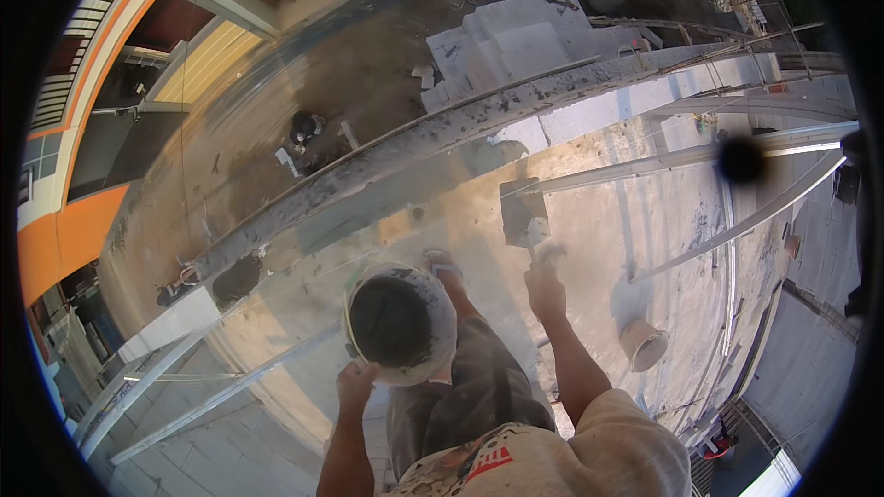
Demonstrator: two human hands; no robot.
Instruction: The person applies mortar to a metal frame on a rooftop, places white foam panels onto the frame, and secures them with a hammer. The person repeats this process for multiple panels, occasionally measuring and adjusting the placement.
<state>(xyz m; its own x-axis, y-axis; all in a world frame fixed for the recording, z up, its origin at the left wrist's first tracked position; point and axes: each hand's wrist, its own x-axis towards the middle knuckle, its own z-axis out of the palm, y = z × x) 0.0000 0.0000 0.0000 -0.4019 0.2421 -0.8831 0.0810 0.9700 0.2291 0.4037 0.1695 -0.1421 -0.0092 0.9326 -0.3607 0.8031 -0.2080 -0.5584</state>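
Note:
My left hand (357,379) grips a pale bucket (442,308) at its near left side; dark wet material lies inside it, over my legs. My right hand (543,271) is closed on the handle of a trowel (522,207), whose flat rectangular blade points away from me, with pale material near its base. Beyond the blade runs a pale block course (608,101) with a strip of grey mortar (359,212) along part of it. A sandaled foot (444,267) shows just past the bucket.
Long metal bars (672,156) cross at right and lower left (175,410). An upright cylindrical container (642,345) stands right of me. Stacked white blocks (506,46) lie beyond the concrete ledge (414,133). A dark-headed figure or object (304,129) is lower down. An orange-trimmed building (69,230) stands left.

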